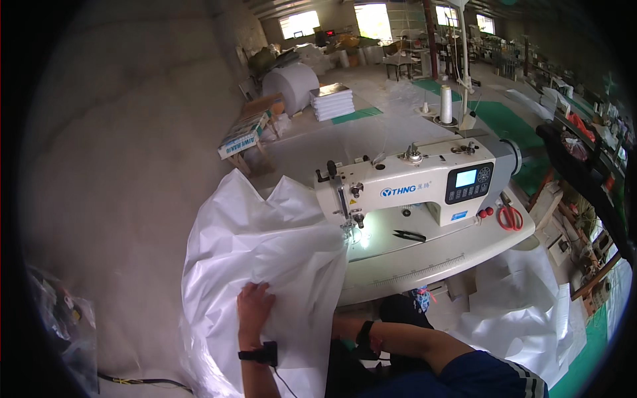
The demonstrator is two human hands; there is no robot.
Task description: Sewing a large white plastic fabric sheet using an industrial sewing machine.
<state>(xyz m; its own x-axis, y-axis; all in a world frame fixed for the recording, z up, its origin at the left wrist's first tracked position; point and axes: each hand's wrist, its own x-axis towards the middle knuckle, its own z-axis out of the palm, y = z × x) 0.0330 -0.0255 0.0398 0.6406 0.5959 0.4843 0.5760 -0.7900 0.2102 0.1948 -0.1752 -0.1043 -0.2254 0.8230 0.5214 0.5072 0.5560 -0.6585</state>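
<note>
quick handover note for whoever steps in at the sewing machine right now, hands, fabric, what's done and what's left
Left hand: flat on the white fabric, fingers gripping a fold, left of the needle.
Right hand: hidden under the fabric; only the forearm and a dark wristband show, so its grip cannot be told.
Fabric: bunched on the table's left end, one edge at the presser foot of the sewing machine.
Snips and red scissors lie on the table.
Done: fabric fed to the needle.
Left: stitching; no seam is visible.

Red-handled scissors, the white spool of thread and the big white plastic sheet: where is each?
Red-handled scissors [509,217], head view: on the handle loops.
White spool of thread [446,104], head view: mid-spool.
Big white plastic sheet [265,245], head view: on the folds above the left hand [254,306].
</note>
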